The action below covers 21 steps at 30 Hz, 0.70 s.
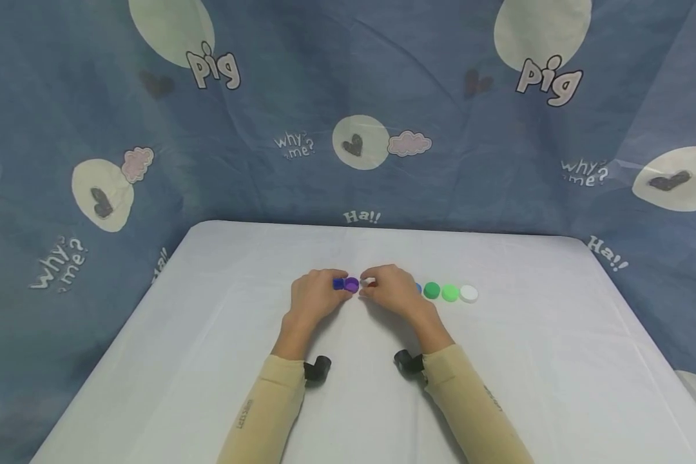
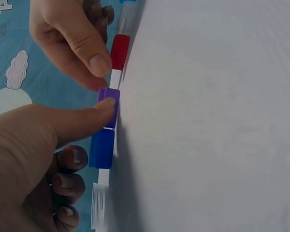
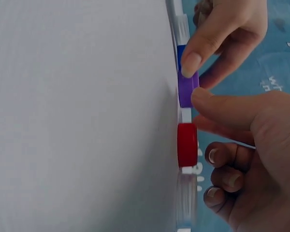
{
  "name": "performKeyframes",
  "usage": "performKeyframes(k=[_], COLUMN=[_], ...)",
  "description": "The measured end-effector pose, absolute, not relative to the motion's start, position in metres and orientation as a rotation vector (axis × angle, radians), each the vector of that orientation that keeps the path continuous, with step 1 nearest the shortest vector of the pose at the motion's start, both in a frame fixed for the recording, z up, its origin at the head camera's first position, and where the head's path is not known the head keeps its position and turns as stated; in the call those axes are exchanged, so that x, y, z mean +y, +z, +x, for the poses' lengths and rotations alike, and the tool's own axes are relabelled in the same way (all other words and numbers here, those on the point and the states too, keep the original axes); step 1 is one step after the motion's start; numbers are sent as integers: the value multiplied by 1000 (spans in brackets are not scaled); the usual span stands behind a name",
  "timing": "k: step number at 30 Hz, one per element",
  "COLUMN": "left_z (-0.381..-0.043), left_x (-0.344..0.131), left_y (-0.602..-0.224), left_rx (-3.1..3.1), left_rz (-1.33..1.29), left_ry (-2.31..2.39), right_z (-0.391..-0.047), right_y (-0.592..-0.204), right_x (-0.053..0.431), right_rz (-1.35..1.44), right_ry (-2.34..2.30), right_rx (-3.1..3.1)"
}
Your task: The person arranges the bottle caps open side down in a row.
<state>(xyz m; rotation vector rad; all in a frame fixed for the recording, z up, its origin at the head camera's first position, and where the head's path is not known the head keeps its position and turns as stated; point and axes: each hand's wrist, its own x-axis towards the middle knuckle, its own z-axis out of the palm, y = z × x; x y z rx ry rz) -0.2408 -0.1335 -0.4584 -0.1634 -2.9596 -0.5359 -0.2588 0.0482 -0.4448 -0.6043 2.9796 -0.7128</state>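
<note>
My left hand [image 1: 316,296] pinches a small purple round cap [image 1: 352,285] between thumb and forefinger; the thumb lies on its near side in the left wrist view. A blue cap [image 2: 102,148] sits directly beside it on the left, partly hidden by that hand in the head view. My right hand [image 1: 394,290] is just right of the purple cap, thumb and forefinger apart and their tips close to its edge. Below the right fingers stands a red cap [image 3: 187,145]. Clear ridged pieces [image 2: 99,205] stand in the same row.
Right of the right hand, the row goes on with a dark green cap [image 1: 432,290], a light green cap [image 1: 450,293] and a white cap [image 1: 469,294]. Everything stands on a white-covered table [image 1: 209,386]. A blue printed curtain [image 1: 301,77] hangs behind it.
</note>
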Motion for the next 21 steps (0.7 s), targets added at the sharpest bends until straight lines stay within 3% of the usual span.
performKeyframes(k=[21], left_z=[-242], left_x=[-132], left_y=[-456], left_rx=[-2861], left_rz=[-256], left_ry=[-545], right_z=[-263], right_y=[-448], right_x=[46], right_rz=[-644], right_ry=[-737], right_rx=[2981])
